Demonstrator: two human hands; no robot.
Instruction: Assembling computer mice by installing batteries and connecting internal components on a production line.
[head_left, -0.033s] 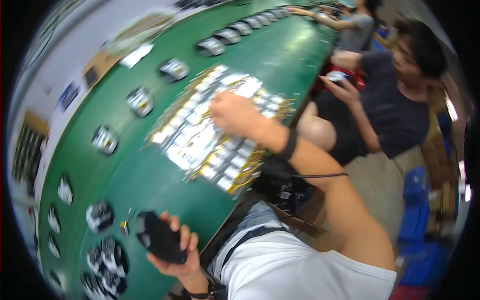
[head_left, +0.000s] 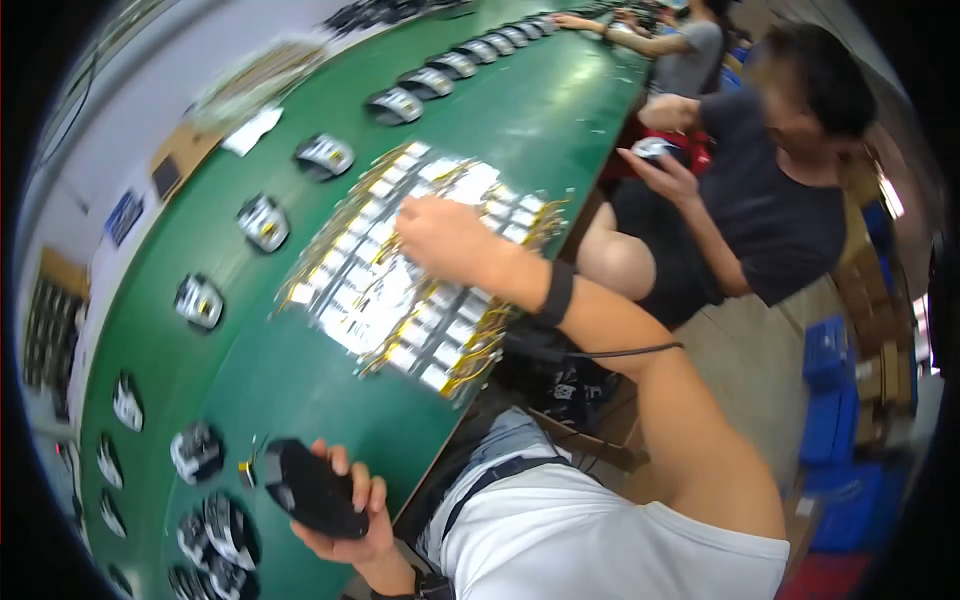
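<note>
My left hand (head_left: 372, 520), low in the view, is wrapped round a black computer mouse shell (head_left: 308, 488), held just over the green bench. My right hand (head_left: 440, 238) is stretched across a layer of small silvery battery packs (head_left: 360, 315) with yellow wires. Its fingers are curled together over the packs; what they pinch, if anything, is hidden. A single small yellow-ended pack (head_left: 246, 472) with thin leads lies beside the mouse shell. Several open mouse shells (head_left: 230, 530) with pale insides are gathered to the left of my left hand.
More mouse halves (head_left: 395, 105) stand in a curved row along the green bench (head_left: 280, 390). A seated co-worker (head_left: 770, 190) at right holds a small part (head_left: 655, 150); another works farther back. Blue crates (head_left: 830, 420) and cartons stand on the floor at right. A dark cable runs under my right arm.
The view has shifted slightly and is sharper, so the bench things appear a little farther left. Both hands keep nearly the same places, the left still holding the mouse shell.
</note>
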